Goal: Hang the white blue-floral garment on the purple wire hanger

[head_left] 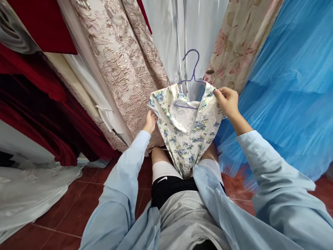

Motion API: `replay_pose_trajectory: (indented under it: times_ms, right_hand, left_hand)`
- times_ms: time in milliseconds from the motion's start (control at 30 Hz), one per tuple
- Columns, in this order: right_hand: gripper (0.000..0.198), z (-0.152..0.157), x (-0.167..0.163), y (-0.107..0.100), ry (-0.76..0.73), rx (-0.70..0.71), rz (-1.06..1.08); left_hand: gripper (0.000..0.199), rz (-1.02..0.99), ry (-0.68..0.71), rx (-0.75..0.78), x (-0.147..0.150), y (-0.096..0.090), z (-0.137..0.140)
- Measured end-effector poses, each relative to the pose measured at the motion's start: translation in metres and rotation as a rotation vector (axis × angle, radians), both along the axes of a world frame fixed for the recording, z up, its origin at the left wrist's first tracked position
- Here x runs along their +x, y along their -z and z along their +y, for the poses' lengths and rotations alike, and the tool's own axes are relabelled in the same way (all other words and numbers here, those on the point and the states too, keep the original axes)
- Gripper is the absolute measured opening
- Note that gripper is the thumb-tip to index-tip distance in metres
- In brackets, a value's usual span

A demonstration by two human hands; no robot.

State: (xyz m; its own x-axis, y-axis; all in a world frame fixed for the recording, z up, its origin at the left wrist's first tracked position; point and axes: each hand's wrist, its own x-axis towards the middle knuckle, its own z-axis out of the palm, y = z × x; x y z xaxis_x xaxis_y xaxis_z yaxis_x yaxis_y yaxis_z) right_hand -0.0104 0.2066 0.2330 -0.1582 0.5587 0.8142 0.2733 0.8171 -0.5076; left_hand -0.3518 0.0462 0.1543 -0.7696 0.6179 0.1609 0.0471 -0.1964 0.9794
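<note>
In front of my legs is a white V-neck blouse (182, 147) with blue and yellow flowers, on a purple wire hanger (195, 66). The hanger's hook points up, and its lower bar shows through the open neckline. My right hand (229, 101) is closed, pinching the blouse at its right shoulder. At the opposite side edge, below the other shoulder, my left hand (150, 122) grips the cloth, its fingers partly hidden behind it. The blouse narrows downward, and its lower end hangs between my knees.
Long garments hang close ahead: a shiny pink brocade (125, 66), a white dress (166, 31), a beige floral cloth (231, 45). Blue tulle (288, 93) spreads at the right. Dark red velvet (52, 104) hangs left, and pale fabric (33, 194) trails on the red tiled floor (70, 205).
</note>
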Motion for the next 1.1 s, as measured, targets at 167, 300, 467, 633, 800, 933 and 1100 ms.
replay_pose_trajectory:
  times_ms: [167, 300, 467, 633, 800, 933, 1100]
  right_hand:
    - [0.049, 0.014, -0.005, -0.008, 0.045, 0.002, 0.054]
    - [0.05, 0.037, -0.023, -0.011, -0.089, -0.085, 0.083]
    - [0.051, 0.061, -0.046, -0.003, -0.253, -0.422, 0.134]
    - [0.042, 0.057, -0.062, 0.007, -0.327, -0.74, 0.244]
    - [0.033, 0.048, -0.071, -0.003, -0.438, -0.958, 0.108]
    - [0.033, 0.055, -0.062, -0.008, -0.381, -0.901, -0.022]
    - [0.033, 0.059, -0.039, 0.007, -0.161, -0.506, -0.143]
  left_hand:
    - [0.023, 0.027, -0.023, 0.066, 0.045, 0.057, 0.015]
    - [0.046, 0.055, 0.237, 0.111, 0.081, 0.05, 0.061]
    - [0.011, 0.019, 0.27, 0.041, 0.083, 0.016, 0.103]
    - [0.007, 0.034, 0.162, 0.029, 0.069, 0.015, 0.104]
    - [0.008, 0.097, 0.096, 0.033, 0.055, 0.031, 0.084]
    - [0.02, 0.103, 0.149, -0.008, 0.052, 0.047, 0.078]
    - [0.034, 0.081, 0.229, -0.027, 0.063, 0.067, 0.086]
